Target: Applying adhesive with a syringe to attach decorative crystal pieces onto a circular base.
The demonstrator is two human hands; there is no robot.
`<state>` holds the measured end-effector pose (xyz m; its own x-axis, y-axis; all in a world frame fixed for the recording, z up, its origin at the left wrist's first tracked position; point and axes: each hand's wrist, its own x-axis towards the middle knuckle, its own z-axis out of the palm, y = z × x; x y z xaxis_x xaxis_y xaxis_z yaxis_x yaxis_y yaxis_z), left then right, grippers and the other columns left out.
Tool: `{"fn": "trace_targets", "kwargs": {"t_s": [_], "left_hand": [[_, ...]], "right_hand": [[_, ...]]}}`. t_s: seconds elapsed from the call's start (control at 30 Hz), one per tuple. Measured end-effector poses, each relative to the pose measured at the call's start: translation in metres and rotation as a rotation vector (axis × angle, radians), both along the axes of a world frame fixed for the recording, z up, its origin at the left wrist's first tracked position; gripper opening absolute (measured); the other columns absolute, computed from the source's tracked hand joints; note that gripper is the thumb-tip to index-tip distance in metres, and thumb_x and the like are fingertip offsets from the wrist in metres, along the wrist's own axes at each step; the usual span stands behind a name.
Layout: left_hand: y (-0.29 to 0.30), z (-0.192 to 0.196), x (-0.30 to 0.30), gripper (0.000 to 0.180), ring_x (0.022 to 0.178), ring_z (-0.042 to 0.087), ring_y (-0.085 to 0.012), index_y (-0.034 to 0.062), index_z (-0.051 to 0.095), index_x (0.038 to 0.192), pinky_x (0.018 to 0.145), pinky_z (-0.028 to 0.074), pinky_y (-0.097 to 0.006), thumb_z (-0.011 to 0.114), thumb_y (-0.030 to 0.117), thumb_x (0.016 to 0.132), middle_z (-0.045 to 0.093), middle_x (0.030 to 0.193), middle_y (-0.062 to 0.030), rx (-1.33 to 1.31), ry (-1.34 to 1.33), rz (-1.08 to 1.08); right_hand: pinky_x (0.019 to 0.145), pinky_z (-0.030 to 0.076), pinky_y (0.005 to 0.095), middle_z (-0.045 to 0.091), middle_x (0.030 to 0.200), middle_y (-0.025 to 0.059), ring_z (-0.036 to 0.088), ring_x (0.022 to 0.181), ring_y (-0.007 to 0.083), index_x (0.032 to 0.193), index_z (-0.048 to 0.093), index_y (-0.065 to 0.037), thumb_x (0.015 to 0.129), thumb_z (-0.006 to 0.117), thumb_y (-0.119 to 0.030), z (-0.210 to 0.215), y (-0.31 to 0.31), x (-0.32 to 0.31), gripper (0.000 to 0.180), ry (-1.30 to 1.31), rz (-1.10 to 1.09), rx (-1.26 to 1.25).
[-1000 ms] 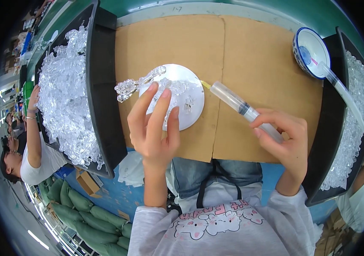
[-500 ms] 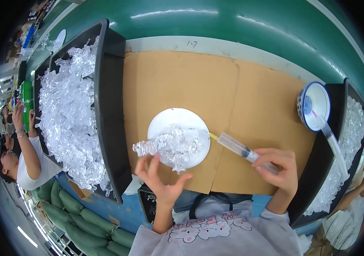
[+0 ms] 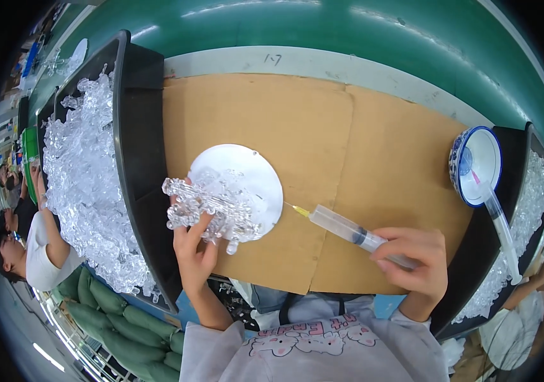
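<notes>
Clear plastic pieces (image 3: 211,207) are bunched over the left part of a round white plate (image 3: 260,167). My left hand (image 3: 194,245) is closed around the near left side of this bunch, with some fingers hidden behind it. In my right hand (image 3: 415,258) is a clear syringe (image 3: 341,226), its barrel slanting up to the left. A yellow-hubbed needle (image 3: 300,211) on its end points at the plate's right rim.
Black bins heaped with clear plastic pieces stand at left (image 3: 87,172) and right (image 3: 530,184). A blue-and-white bowl (image 3: 483,156) with another syringe (image 3: 503,239) leaning from it sits by the right bin. Cardboard (image 3: 386,146) covers the table. Another person (image 3: 49,245) works beyond the left bin.
My left hand has gone from spread fingers beside the bunch to gripping it, and the bunch has shifted left. The view has shifted slightly; the syringe is still in my right hand.
</notes>
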<state>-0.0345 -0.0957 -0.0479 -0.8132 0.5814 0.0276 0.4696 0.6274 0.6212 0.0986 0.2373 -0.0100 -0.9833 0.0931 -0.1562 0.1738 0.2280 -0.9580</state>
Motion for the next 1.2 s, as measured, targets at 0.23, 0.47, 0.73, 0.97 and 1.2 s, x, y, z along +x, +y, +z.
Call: {"fn": "trace_targets", "kwargs": {"t_s": [0.23,0.47,0.73,0.97,1.2], "left_hand": [[0.011,-0.003,0.014,0.038,0.117,0.052,-0.0361,-0.0036,0.062,0.111,0.096,0.042,-0.04,0.06,-0.011,0.074,0.052,0.127,-0.0249,0.192,-0.144,0.25],[0.005,-0.009,0.019,0.039,0.119,0.051,-0.0334,-0.0056,0.059,0.113,0.097,0.042,-0.039,0.065,-0.009,0.075,0.05,0.13,-0.0231,0.307,-0.2,0.296],[0.021,0.017,0.039,0.037,0.129,0.039,-0.0424,-0.0023,0.06,0.113,0.106,0.032,-0.049,0.065,-0.001,0.077,0.042,0.134,-0.0221,0.272,0.23,0.348],[0.029,0.009,0.039,0.054,0.128,0.04,-0.0354,-0.0044,0.052,0.123,0.108,0.03,-0.044,0.073,0.014,0.076,0.04,0.136,-0.0238,0.282,0.216,0.306],[0.025,-0.005,0.037,0.099,0.135,0.031,-0.0312,-0.001,0.028,0.142,0.11,0.028,-0.043,0.084,0.024,0.065,0.03,0.144,-0.0197,0.269,0.117,0.273]], "right_hand": [[0.051,0.048,0.0253,0.069,0.086,0.0088,0.064,0.06,0.0197,0.077,0.068,-0.008,0.064,0.07,-0.001,0.005,-0.007,-0.017,0.014,0.057,0.019,0.112],[0.051,0.047,0.0238,0.069,0.082,0.0094,0.065,0.06,0.0204,0.073,0.069,-0.007,0.061,0.069,0.0,0.0,-0.017,-0.025,0.014,0.044,0.048,0.156],[0.05,0.047,0.0243,0.07,0.084,0.0092,0.064,0.059,0.0197,0.073,0.069,-0.008,0.059,0.07,-0.001,-0.001,-0.016,-0.026,0.016,0.062,0.063,0.181],[0.051,0.048,0.0258,0.07,0.085,0.0066,0.063,0.058,0.0197,0.074,0.068,-0.01,0.06,0.071,-0.003,-0.001,-0.011,-0.024,0.016,0.09,0.091,0.233],[0.055,0.051,0.0267,0.07,0.086,0.0097,0.065,0.061,0.022,0.075,0.069,-0.009,0.061,0.07,-0.003,0.005,-0.003,-0.012,0.015,0.052,0.043,0.182]]}}
